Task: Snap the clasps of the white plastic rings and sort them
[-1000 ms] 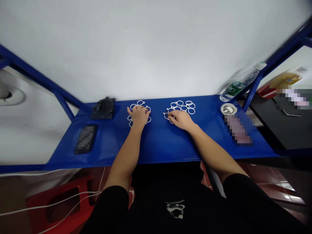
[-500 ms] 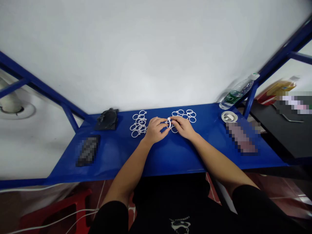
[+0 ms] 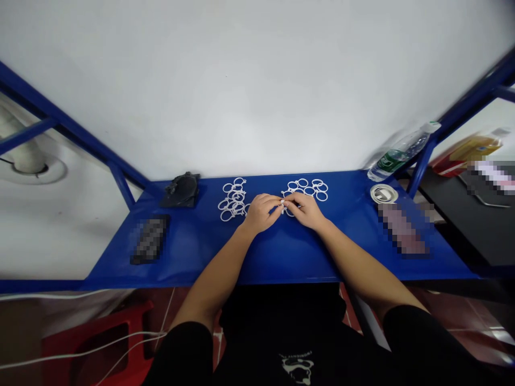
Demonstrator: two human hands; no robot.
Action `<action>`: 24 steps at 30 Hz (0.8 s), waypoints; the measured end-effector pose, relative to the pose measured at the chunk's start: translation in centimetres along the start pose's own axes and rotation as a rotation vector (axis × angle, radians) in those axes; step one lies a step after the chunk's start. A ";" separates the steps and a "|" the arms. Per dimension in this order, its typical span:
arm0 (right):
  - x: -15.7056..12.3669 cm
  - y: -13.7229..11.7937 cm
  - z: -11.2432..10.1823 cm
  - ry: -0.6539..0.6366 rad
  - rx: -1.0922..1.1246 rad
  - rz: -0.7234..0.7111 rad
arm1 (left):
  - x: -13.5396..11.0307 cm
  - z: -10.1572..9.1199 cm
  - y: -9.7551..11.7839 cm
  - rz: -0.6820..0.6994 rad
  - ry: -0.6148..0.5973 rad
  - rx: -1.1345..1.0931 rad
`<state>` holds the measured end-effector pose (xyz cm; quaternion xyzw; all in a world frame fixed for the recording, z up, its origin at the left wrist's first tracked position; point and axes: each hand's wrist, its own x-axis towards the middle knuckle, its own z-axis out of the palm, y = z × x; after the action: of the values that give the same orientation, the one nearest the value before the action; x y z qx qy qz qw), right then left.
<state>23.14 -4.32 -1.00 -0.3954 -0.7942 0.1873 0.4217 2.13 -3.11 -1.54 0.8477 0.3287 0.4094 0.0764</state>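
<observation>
My left hand [image 3: 259, 213] and my right hand [image 3: 309, 212] meet over the middle of the blue table, fingertips pinched close together. Between them is a small white curtain ring [image 3: 282, 203], mostly covered by the fingers. Left of my left hand lies a cluster of several white curtain rings [image 3: 238, 196], overlapping one another, with small eyelets on them. Beyond my right hand is another group of white rings [image 3: 316, 185], more spread out. Part of a ring under my right hand is hidden.
On the left of the blue table [image 3: 281, 262] lie a black plastic bag [image 3: 181, 190] and a blurred dark item [image 3: 151, 239]. To the right are a clear water bottle [image 3: 398, 155], a white coil [image 3: 383, 194] and a pixelated pinkish item [image 3: 404, 230]. A wall closes the back.
The ring between my hands has turned and is now more covered. My fingertips have come closer together. The whole view has shifted slightly.
</observation>
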 end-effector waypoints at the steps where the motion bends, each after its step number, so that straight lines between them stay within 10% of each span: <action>1: 0.0 0.0 0.0 -0.002 -0.002 -0.005 | 0.0 0.1 0.0 -0.009 0.014 -0.005; 24: -0.1 -0.3 0.3 0.015 -0.051 0.000 | -0.4 1.3 -1.0 -0.059 0.037 0.036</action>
<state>22.76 -4.60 -1.05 -0.4072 -0.7955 0.1640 0.4176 2.37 -2.41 -3.06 0.8310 0.3623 0.4168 0.0671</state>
